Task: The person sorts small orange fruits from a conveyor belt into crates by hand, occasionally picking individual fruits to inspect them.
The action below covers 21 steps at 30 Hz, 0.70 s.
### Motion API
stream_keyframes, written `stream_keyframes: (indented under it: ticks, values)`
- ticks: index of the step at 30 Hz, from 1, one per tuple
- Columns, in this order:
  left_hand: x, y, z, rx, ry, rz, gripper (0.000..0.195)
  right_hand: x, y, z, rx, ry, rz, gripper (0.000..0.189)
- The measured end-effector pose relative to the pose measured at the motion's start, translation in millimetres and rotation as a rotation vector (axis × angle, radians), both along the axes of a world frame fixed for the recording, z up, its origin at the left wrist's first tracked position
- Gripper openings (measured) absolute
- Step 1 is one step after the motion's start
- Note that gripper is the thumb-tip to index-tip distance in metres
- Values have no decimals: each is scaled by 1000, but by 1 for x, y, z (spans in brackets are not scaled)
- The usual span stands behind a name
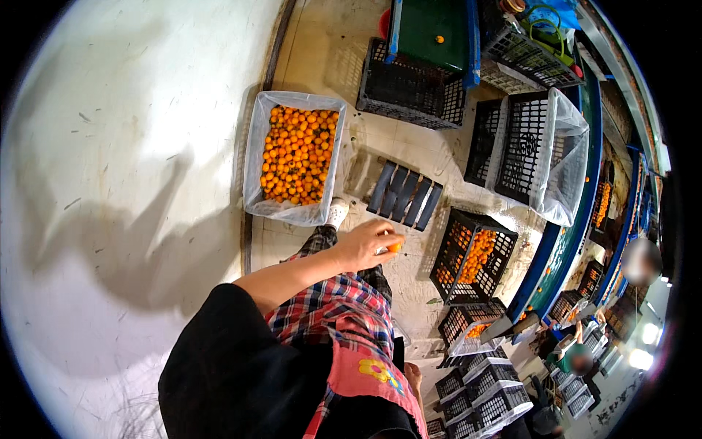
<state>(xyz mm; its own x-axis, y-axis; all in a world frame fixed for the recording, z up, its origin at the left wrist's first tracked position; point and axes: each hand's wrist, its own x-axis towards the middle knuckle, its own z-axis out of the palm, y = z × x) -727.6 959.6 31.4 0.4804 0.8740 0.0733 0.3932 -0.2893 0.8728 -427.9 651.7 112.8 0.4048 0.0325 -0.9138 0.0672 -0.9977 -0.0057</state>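
Observation:
My left hand (368, 245) is closed around a small orange fruit (394, 247), held above the floor in front of my plaid apron (351, 307). Something pale shows between the fingers, too small to name. Low by my right side hangs my right hand (413, 375), partly hidden by the apron and sleeve, so its fingers are unclear. Ahead of my foot stands a crate lined with clear plastic (255, 164), filled with small orange fruits (299, 156). Close beyond my left hand sits a low stool with dark slats (405, 195).
To the right, a black plastic crate (458, 230) holds more orange fruits. Lined black crates (521, 148) stand by a blue-edged conveyor (565, 263). A green-bedded chute (430, 27) ends over another crate (406, 104). Stacked crates (482, 384) and other people (567, 356) are at lower right. A white wall (137, 110) bounds the left.

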Motion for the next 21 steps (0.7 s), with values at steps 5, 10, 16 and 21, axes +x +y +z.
stream_keyframes:
  ticks: [5, 10, 16, 21]
  values:
    - [14, -41, -2, -426, 46, -219, 26, 12, -38, -2, 81, 31, -85, 21]
    - [22, -55, -35, -624, 234, -127, 33, 19, -70, -23, 149, 91, -124, 20]
    - [141, -58, -59, -547, 90, -159, 30, 25, -72, -24, 88, 73, -240, 26]
    - [249, -30, 0, -692, -96, -370, 68, 40, -97, -30, 47, -4, -317, 23]
